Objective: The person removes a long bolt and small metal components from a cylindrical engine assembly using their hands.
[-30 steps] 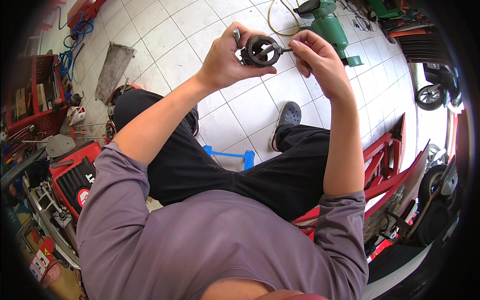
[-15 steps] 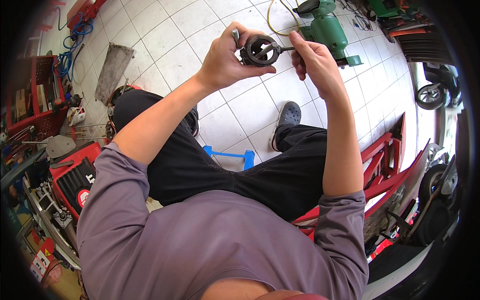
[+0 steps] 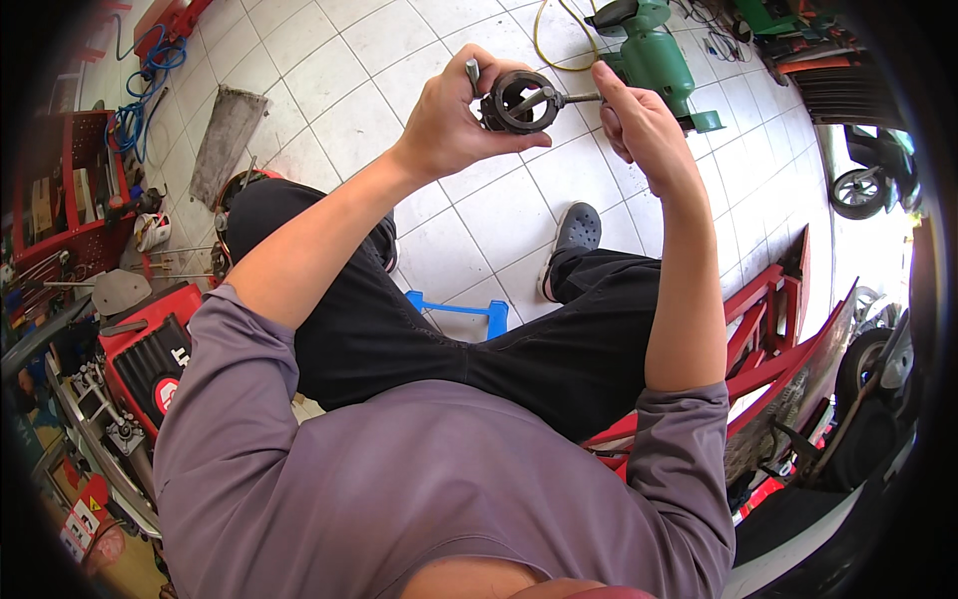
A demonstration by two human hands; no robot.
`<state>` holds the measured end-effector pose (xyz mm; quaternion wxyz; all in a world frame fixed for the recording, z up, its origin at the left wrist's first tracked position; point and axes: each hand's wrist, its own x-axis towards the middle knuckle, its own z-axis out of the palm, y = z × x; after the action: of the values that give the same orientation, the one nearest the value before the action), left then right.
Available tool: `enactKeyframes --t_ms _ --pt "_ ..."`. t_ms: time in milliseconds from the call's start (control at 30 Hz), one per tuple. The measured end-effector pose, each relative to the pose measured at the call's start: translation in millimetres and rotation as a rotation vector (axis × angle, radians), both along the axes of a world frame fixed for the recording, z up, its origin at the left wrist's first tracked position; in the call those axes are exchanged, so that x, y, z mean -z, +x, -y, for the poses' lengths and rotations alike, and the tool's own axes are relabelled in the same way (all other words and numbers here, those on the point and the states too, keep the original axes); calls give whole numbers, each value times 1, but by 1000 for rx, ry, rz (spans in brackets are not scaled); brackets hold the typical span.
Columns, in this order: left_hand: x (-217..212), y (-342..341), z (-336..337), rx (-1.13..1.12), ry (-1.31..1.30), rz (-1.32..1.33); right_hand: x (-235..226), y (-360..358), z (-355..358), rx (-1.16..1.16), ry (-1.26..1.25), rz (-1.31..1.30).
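Up in front of me, my left hand [image 3: 464, 115] grips a dark metal ring-shaped tool [image 3: 486, 113] with a notched rim. A grey bar [image 3: 534, 104] lies at a slant across the ring's opening. Above the left fingers, a rounded metal end [image 3: 472, 72] sticks out; whether it joins the ring is hidden. From the ring's right side runs a thin metal rod [image 3: 581, 98]. My right hand [image 3: 644, 125] is closed at the rod's outer end, with its fingers curled.
A green bench grinder [image 3: 659, 70] stands on the white tiled floor beyond my right hand. A flat grey plate [image 3: 228, 145] lies at left. Red tool shelving [image 3: 75, 190] and a blue hose [image 3: 150, 85] are farther left. A red metal frame [image 3: 763, 319] stands at right.
My right hand has shifted a little right along the rod, so more of the rod shows between it and the ring. My left hand and the ring are almost unmoved.
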<state>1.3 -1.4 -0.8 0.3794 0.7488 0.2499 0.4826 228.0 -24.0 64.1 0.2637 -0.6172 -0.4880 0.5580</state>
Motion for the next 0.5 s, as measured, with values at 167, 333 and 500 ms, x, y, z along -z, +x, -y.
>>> enactKeyframes --t_ms 167,333,500 --pt "2 -2 0 -5 -35 6 -1 -6 5 32 209 -180" --pt "-1 0 0 -9 -32 18 -6 -8 6 44 147 -231" --pt "-1 0 0 -3 -18 -4 1 1 1 -68 53 -140"
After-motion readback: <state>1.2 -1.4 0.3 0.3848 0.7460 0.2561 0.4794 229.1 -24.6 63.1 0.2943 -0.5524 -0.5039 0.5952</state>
